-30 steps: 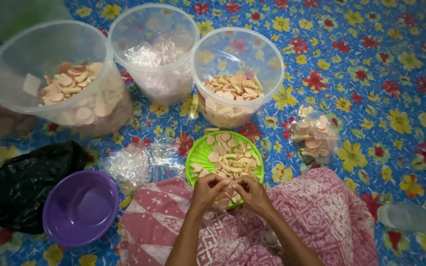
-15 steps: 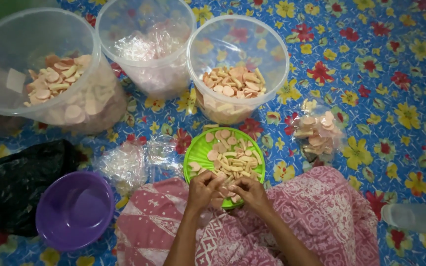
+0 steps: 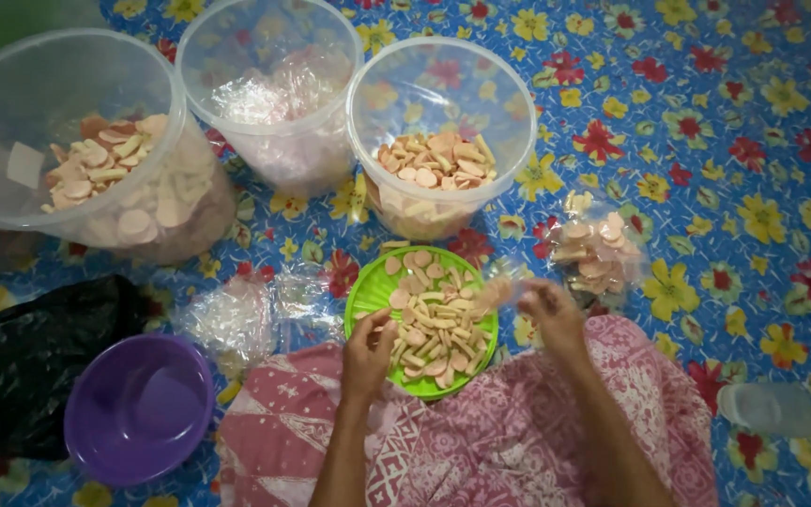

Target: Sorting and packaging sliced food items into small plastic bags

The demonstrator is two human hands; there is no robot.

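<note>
Now the hands have parted: the right hand [image 3: 553, 314] has swung right of the green plate [image 3: 374, 291], fingers pinched on a small clear packet of crackers [image 3: 502, 290], while the left hand [image 3: 369, 347] rests loosely curled at mid-frame on the plate's edge.

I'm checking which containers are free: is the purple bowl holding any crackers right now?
No, the purple bowl shows only its bare inside, while the crackers lie on the green plate and in the clear tubs.
</note>
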